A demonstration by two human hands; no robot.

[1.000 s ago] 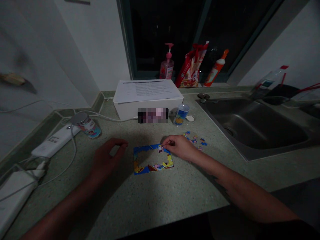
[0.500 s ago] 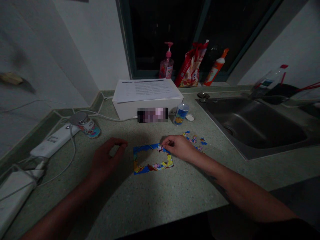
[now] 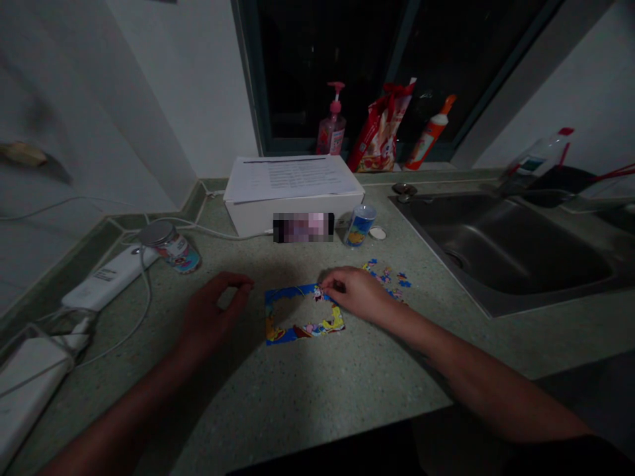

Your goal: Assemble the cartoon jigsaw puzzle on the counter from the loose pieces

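A jigsaw puzzle (image 3: 282,335) lies on the counter as a joined rectangular border around a bare middle. My right hand (image 3: 354,291) is at its top right, thumb and fingers closed on a small puzzle piece (image 3: 317,295) at the inner side of the upper edge. My left hand (image 3: 215,314) rests on the counter to the left of the border, apart from it. Its thumb and index fingertip meet in a loop, and nothing shows between them. Loose puzzle pieces (image 3: 399,281) lie scattered beyond my right wrist, partly hidden by it.
Behind the puzzle are a white box (image 3: 248,215) with paper on top, a blurred-out phone-like thing (image 3: 302,228), a blue can (image 3: 360,225) and a round lid (image 3: 378,233). A jar (image 3: 173,248), power strip (image 3: 109,277) and cables stand left; a sink (image 3: 510,244) is right.
Almost nothing differs. Both hands stay where they were, with my right fingers still at the same piece; the view has shifted very slightly.
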